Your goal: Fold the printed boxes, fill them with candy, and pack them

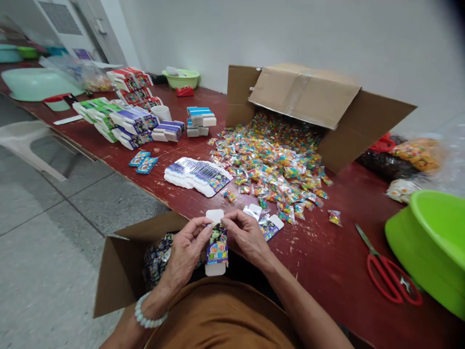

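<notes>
Between my two hands is a small purple candy box [217,245], with white flaps sticking out at its top and bottom. My left hand [191,242] pinches its upper left edge, and my right hand [249,235] pinches the upper right edge. Just beyond my right hand, another purple candy box [269,228] lies at the table edge. Ahead is a fanned stack of flat purple cartons [196,175]. To its right spreads a heap of small clear candy packets [276,165], spilling from a large cardboard box [301,94].
Red-handled scissors [390,276] lie beside a green basin [425,242] at the right. Stacked green boxes [98,114], purple, red and blue ones stand at the far left. An open carton [119,271] of dark packets sits below the table edge [145,191].
</notes>
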### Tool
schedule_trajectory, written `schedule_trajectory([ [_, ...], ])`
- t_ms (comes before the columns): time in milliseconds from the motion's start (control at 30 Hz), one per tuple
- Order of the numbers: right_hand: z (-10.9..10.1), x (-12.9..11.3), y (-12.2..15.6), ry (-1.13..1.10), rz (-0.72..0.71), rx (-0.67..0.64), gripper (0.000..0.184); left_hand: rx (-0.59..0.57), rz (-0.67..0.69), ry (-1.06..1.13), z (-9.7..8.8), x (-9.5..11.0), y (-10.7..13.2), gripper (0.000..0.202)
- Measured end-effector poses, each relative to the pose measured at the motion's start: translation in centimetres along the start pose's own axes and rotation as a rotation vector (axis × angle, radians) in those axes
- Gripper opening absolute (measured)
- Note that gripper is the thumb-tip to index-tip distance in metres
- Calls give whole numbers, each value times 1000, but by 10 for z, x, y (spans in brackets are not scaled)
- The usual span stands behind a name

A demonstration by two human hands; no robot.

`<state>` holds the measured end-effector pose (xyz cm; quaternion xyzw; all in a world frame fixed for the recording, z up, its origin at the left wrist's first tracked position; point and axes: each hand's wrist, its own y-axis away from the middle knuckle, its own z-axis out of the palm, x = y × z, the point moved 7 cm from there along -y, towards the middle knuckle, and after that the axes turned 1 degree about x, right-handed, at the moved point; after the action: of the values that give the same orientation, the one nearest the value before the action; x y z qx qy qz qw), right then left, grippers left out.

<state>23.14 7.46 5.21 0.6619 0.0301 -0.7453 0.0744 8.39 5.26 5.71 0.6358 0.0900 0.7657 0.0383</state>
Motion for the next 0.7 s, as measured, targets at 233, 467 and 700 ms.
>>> schedule_trajectory([
  [233, -4, 8, -2, -171, 97, 18, 39, -62, 59, -166, 4, 1, -1, 22],
  [467, -9, 5, -3, -13, -64, 17, 24, -45, -61, 140, 6, -14, 1, 53],
  [700, -3, -20, 4, 367, -347, -84, 17, -258, -539, 310, 26, -45, 16, 46],
])
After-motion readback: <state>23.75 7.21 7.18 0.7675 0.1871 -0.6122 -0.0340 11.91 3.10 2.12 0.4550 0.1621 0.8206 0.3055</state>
